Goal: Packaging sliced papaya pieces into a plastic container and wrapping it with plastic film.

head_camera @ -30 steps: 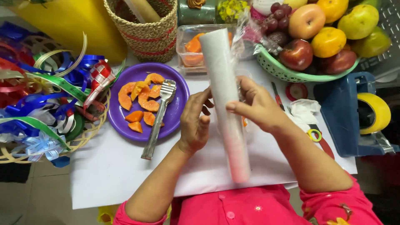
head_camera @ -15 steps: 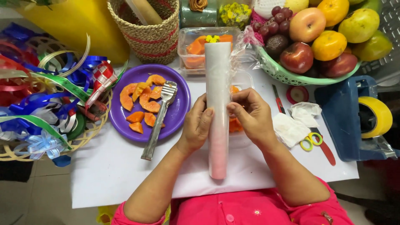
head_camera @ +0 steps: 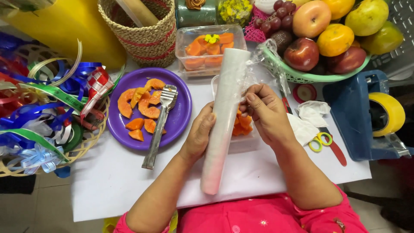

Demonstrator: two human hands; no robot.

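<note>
A long roll of clear plastic wrap (head_camera: 222, 123) stands tilted over the white table (head_camera: 108, 185). My left hand (head_camera: 199, 133) holds the roll from its left side. My right hand (head_camera: 265, 110) pinches the loose film edge near the roll's top, pulling a crinkled flap toward the right. Behind the roll lies a clear plastic box with orange papaya pieces (head_camera: 243, 125), mostly hidden by the roll and my hands.
A purple plate (head_camera: 179, 114) with papaya slices and metal tongs (head_camera: 158, 125) lies left. A second clear box of papaya (head_camera: 209, 47), a wicker basket (head_camera: 144, 36), a green fruit basket (head_camera: 302, 75), ribbons (head_camera: 47, 108), scissors (head_camera: 323, 140) and a blue tape dispenser (head_camera: 366, 114) surround.
The roll has swung upright and shifted left between my hands. My right hand moved up to the roll's top and now pulls out a flap of film.
</note>
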